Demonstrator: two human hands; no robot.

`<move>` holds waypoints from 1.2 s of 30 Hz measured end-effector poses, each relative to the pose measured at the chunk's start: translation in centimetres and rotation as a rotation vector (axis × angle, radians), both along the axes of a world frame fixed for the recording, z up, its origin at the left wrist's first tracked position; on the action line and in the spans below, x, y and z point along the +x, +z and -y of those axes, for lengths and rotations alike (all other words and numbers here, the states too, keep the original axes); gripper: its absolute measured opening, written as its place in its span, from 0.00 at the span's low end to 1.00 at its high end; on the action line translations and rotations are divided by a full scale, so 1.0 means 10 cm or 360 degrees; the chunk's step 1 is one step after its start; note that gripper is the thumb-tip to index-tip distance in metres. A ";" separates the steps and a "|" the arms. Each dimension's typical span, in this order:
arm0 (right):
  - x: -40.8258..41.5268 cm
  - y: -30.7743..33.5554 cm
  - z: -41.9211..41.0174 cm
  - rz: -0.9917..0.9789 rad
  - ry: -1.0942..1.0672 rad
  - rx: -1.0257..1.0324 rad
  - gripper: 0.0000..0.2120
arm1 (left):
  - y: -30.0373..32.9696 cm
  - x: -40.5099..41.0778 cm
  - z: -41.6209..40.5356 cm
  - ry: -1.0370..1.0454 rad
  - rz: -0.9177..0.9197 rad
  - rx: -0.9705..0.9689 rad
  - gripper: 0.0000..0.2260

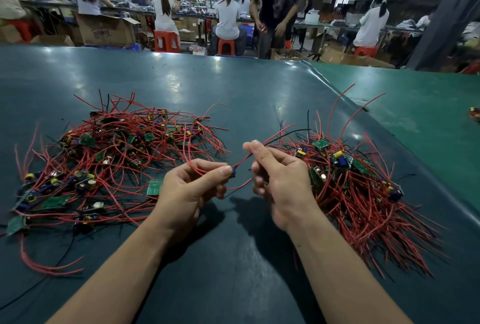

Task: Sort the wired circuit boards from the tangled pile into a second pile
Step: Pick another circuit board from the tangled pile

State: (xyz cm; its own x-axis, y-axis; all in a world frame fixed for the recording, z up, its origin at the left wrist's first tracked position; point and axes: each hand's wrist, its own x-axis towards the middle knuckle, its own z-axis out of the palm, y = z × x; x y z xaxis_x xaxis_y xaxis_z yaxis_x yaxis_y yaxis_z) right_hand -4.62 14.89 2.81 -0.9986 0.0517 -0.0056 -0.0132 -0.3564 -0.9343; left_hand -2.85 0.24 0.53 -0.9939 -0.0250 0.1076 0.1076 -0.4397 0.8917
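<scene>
A tangled pile point(114, 157) of small green circuit boards with red and black wires spreads over the left of the dark green table point(233, 258). A second pile point(355, 183), with its wires lying more in line, sits on the right. Between them, above the table, my left hand point(189, 191) pinches a small board point(233, 172) with a blue part at its fingertips. My right hand point(278, 180) pinches a red wire point(245, 158) that runs from that board up past its fingers toward the right pile. Most of the held board is hidden by my fingers.
A loose green board point(153, 187) lies just left of my left hand. Stray red wires point(46, 266) lie near the table's front left. A lighter green table point(415, 105) adjoins on the right. Beyond the far edge, people sit on red stools among cardboard boxes.
</scene>
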 end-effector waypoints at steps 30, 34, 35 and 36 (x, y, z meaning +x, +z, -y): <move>-0.04 0.12 -0.23 -0.0025 0.0203 -0.0161 0.34 | 0.06 -0.06 0.09 0.0243 0.0139 0.0393 0.12; -0.05 0.09 -0.24 0.0003 0.0262 -0.0042 0.28 | 0.09 -0.05 0.11 0.0080 0.0229 0.0453 0.15; -0.04 0.07 -0.21 0.0014 0.0212 0.0120 0.22 | 0.10 -0.04 0.10 -0.0003 0.0250 0.0426 0.16; -0.03 0.05 -0.18 0.0029 0.0207 0.0251 0.17 | 0.10 -0.02 0.09 -0.0099 0.0281 0.0383 0.18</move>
